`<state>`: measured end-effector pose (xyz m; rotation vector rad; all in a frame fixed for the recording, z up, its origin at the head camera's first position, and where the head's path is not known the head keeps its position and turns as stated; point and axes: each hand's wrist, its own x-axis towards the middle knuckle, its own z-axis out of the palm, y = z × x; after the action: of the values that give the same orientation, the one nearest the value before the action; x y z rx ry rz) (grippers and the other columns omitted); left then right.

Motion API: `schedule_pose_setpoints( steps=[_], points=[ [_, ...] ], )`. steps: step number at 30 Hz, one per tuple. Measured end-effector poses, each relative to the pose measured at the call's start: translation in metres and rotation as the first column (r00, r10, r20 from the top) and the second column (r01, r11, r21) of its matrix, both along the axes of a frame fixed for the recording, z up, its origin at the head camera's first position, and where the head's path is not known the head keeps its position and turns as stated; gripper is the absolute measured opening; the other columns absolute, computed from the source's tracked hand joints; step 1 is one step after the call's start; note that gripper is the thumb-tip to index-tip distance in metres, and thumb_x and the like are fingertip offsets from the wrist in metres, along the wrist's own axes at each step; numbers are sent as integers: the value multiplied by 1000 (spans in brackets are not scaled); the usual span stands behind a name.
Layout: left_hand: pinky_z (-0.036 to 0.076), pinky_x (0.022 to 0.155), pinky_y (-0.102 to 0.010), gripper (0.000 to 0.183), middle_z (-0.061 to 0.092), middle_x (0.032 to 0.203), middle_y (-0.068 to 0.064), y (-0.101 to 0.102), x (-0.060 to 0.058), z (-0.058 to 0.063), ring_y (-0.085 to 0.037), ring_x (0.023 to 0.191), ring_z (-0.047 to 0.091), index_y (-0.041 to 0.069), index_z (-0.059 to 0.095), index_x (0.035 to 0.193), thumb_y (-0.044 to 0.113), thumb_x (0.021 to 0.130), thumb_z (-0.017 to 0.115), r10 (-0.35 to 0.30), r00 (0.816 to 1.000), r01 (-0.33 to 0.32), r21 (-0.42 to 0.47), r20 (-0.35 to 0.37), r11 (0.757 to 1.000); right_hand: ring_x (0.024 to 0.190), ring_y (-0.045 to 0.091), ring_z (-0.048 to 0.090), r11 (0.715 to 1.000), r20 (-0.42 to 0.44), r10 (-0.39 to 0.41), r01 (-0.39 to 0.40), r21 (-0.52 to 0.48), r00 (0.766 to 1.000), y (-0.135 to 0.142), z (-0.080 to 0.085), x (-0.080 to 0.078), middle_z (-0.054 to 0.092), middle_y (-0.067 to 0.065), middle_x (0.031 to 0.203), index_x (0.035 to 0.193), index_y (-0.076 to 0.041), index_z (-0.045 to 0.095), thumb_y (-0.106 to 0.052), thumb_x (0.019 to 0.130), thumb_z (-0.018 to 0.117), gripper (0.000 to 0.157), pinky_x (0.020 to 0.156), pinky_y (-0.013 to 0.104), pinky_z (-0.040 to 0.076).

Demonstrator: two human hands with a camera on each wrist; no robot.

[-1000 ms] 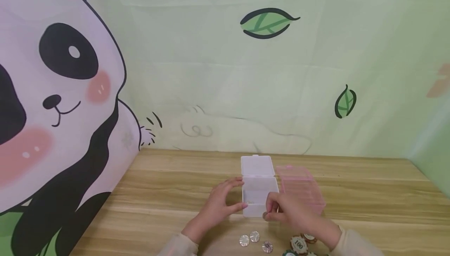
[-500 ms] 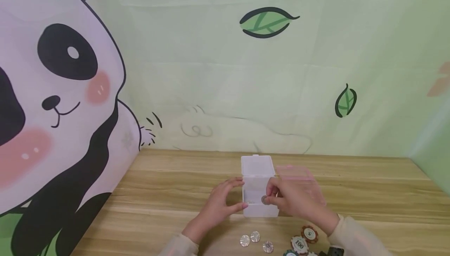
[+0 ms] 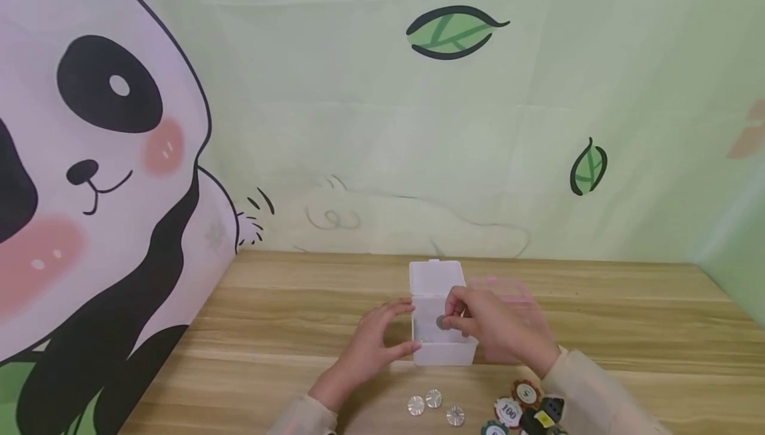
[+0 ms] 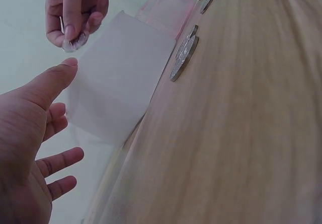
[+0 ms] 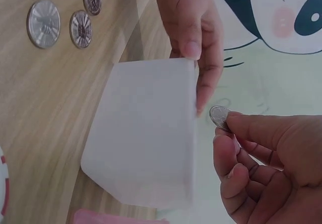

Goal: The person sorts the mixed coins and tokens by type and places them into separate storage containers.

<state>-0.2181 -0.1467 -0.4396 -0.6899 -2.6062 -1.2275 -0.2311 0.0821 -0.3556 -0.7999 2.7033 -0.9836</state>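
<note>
My right hand (image 3: 487,322) pinches a silver coin (image 5: 219,117) between thumb and fingers, above the opening of a white plastic box (image 3: 444,355). The box stands on the table with its lid (image 3: 436,277) tipped back. Against the left side of the box rests my left hand (image 3: 376,339), thumb and fingers spread, with the thumb tip at the near rim. In front of the box lie three more silver coins (image 3: 416,406), flat on the wood. The inside of the box is partly hidden behind the right hand.
Just right of the white box is a pink translucent box (image 3: 499,354), partly covered by the right hand and forearm. Several poker chips (image 3: 509,413) and black objects (image 3: 552,409) lie at the near right. Behind the table (image 3: 287,329) hangs a green panda-print cloth (image 3: 358,116).
My right hand has lifted the coin from the box's near right corner, moving up and away over the opening. The left hand stays at the box's side.
</note>
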Motion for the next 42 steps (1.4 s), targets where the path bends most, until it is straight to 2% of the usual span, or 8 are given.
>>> schedule_pose_setpoints(
  steps=[11,16,21,25,32,36,42],
  points=[
    [29,111,-59,58,51,144,-6,0,-2,2,-29,136,44,12,54,132,32,82,74,-9,1000,9,0,-16,1000,66,11,52,999,37,28,-27,-31,999,-9,-10,-18,60,0,77,84,-8,57,-13,89,66,11,55,21,45],
    [30,111,-58,57,51,144,-6,1,-4,1,-28,136,44,12,54,132,32,82,74,-14,1000,14,-2,-23,1000,61,12,52,999,80,0,4,-52,997,-15,-18,-23,60,4,75,85,-5,56,-6,88,65,10,49,22,44],
    [30,111,-59,58,51,144,-6,1,-4,1,-28,136,44,12,54,132,32,82,74,-12,1000,12,-1,-16,1000,60,13,52,999,88,-36,37,-7,996,-22,-23,-25,58,2,74,83,-7,57,-4,88,65,10,51,24,45],
    [29,112,-59,58,51,144,-5,0,-2,2,-28,136,44,12,54,132,31,81,75,-8,1000,8,2,-7,1000,60,13,53,998,58,-38,35,43,998,-29,-25,-26,58,0,72,80,-8,56,-5,86,68,13,54,24,45],
    [28,112,-59,59,49,145,-6,0,0,1,-29,136,43,12,53,133,32,81,75,-6,1000,6,3,2,1000,55,11,48,992,64,-22,14,122,998,-40,-30,-27,53,-2,62,75,-9,56,-5,84,70,18,53,22,38],
    [27,112,-59,60,49,146,-7,-1,0,1,-30,137,42,12,53,133,32,81,74,-5,1000,5,3,4,1000,57,11,46,984,19,-10,7,180,1000,-43,-32,-28,50,-3,60,71,-11,55,-5,82,72,21,54,21,36],
    [28,113,-57,60,50,145,-6,-1,1,1,-29,137,42,11,53,133,31,81,75,-1,1000,1,-5,3,1000,59,12,45,960,-125,55,-18,278,991,-44,-35,-29,49,-4,60,66,-11,54,-4,78,75,25,54,24,36]
  ],
)
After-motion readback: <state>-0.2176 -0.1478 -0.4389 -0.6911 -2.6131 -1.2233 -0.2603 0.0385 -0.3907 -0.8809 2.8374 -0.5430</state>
